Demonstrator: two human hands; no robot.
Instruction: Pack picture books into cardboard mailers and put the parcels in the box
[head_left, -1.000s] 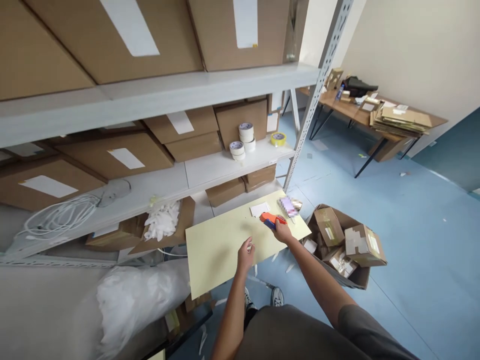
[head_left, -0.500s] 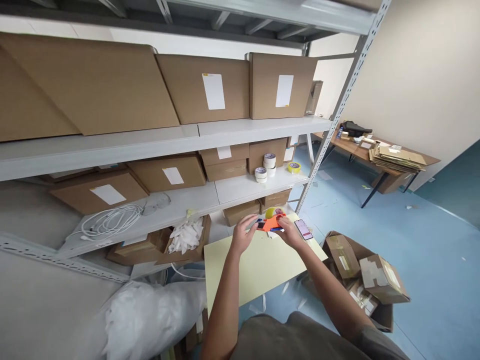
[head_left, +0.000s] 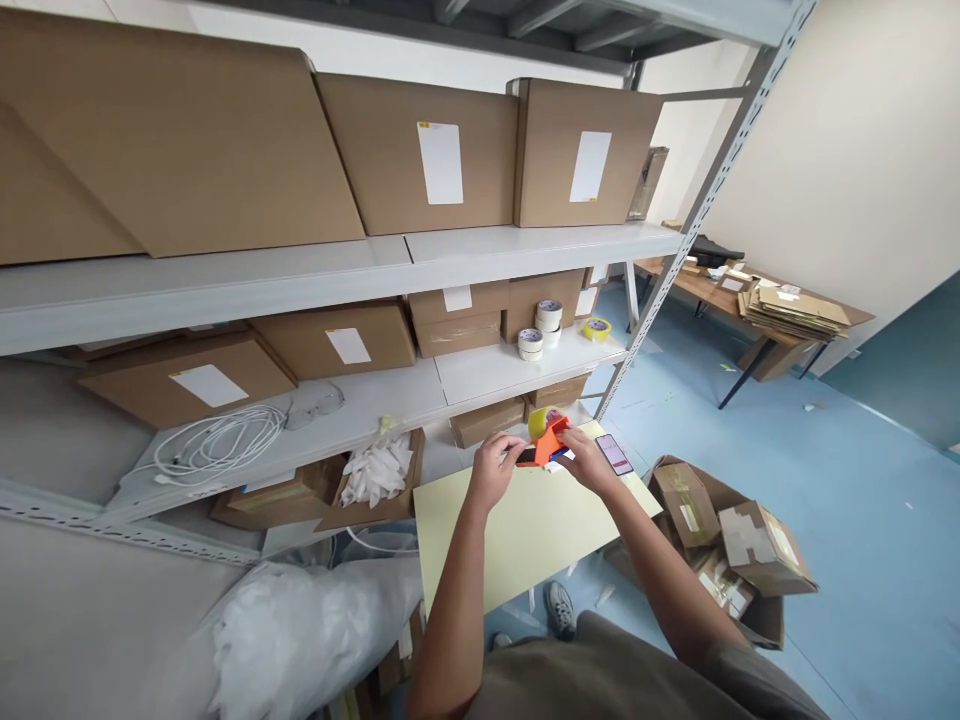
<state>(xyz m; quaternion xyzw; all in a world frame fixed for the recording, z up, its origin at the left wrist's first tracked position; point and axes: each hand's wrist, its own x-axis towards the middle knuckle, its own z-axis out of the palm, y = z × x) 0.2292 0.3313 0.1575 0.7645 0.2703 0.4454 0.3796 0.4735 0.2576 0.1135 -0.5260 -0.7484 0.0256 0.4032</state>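
Note:
An orange tape dispenser (head_left: 551, 440) with a roll of yellowish tape (head_left: 536, 423) is held just above the pale yellow tabletop (head_left: 517, 535). My right hand (head_left: 591, 462) is wrapped around its right side. At the dispenser's dark left end, the fingers of my left hand (head_left: 495, 472) are pinched together; what lies between their tips is too small to make out. A phone (head_left: 615, 454) with a lit screen rests on the tabletop, right of my right hand.
Metal shelving (head_left: 480, 260) stands ahead with cardboard boxes (head_left: 585, 150), white tape rolls (head_left: 530, 344), a yellow tape roll (head_left: 597, 329) and coiled white cable (head_left: 217, 445). Bubble wrap (head_left: 315, 630) bulges at lower left. A carton of boxes (head_left: 765, 550) sits on the floor at right.
My left fingers have closed from a looser curl into a pinch at the dispenser's left end. The dispenser has tilted a little, and the view has shifted slightly; my shoes now show.

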